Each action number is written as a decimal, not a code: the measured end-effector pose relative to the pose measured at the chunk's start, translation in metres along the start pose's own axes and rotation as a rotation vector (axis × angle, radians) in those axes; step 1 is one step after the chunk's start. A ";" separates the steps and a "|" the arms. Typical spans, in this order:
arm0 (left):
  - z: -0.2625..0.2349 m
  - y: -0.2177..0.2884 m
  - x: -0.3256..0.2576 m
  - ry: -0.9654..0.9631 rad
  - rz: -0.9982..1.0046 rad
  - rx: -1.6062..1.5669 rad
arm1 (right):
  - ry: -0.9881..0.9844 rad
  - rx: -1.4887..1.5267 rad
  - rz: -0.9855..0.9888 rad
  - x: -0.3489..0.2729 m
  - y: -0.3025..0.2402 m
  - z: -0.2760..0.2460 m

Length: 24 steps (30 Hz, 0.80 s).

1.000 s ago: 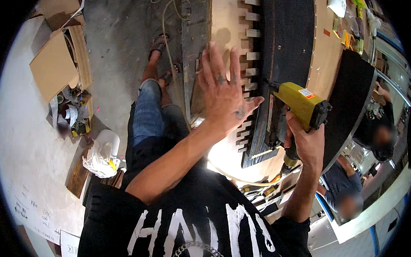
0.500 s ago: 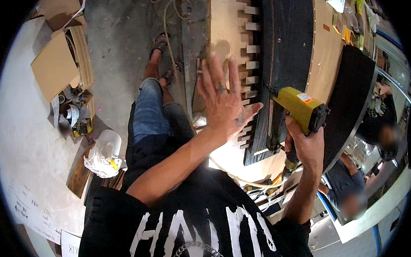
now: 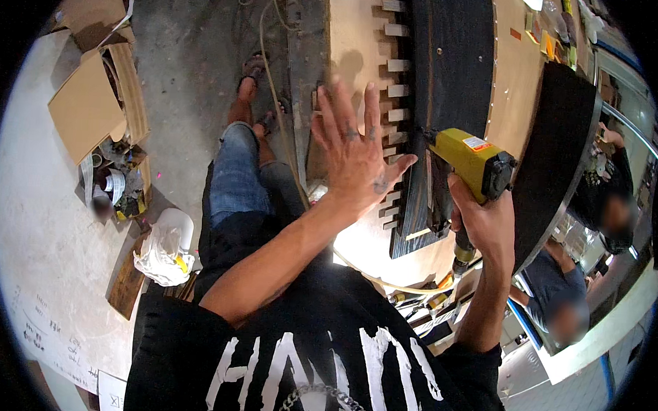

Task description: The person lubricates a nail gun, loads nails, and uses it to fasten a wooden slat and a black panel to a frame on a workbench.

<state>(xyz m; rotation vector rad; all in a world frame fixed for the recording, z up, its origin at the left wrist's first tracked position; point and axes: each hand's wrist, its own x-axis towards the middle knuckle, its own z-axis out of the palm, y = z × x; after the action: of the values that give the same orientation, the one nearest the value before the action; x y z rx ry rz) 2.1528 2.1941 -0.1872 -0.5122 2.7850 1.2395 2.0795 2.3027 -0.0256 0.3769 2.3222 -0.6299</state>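
A curved plywood panel (image 3: 356,54) stands in front of me, with a row of small wooden blocks (image 3: 393,84) running down its edge. Just right of those blocks a dark stained board (image 3: 449,79) lies against the panel, and further right a black curved panel (image 3: 559,148) closes that side. A pale hose (image 3: 275,95) trails down the concrete floor (image 3: 182,63) to the left of the plywood panel, past my sandalled foot (image 3: 253,66) and jeans-clad leg (image 3: 236,177). Well left of the panel sit flattened cardboard boxes (image 3: 93,99) and a white plastic bag (image 3: 164,247). Beyond the black panel, two other people (image 3: 558,286) are bent over their own work.

My left hand (image 3: 356,152) is spread wide open, fingers (image 3: 336,108) splayed, holding nothing; it is raised in front of the wooden blocks, and I cannot tell whether the palm touches them. My right hand (image 3: 484,218) is wrapped tight around the handle of a yellow nail gun (image 3: 472,163), whose nose points at the lower part of the dark stained board, right beside my left thumb.
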 end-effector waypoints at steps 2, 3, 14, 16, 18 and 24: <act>0.001 -0.001 -0.005 -0.011 0.014 0.026 | -0.016 0.029 -0.034 0.002 0.007 -0.002; 0.002 -0.001 -0.006 -0.023 0.008 0.018 | -0.008 0.021 -0.010 0.001 0.012 -0.003; 0.001 0.000 -0.005 -0.025 0.017 -0.036 | 0.001 0.076 0.015 -0.016 0.035 -0.001; 0.001 0.000 -0.006 -0.030 0.019 -0.038 | -0.010 0.066 0.011 -0.015 0.035 -0.001; 0.003 -0.001 -0.006 -0.038 0.022 -0.052 | -0.011 0.056 0.015 -0.015 0.033 0.000; 0.003 -0.002 -0.007 -0.072 0.024 -0.077 | -0.017 0.082 0.022 -0.015 0.033 0.002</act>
<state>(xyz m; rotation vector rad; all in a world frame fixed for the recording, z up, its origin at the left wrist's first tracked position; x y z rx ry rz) 2.1599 2.1972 -0.1890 -0.4312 2.7010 1.3462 2.1054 2.3277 -0.0269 0.4331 2.2779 -0.7163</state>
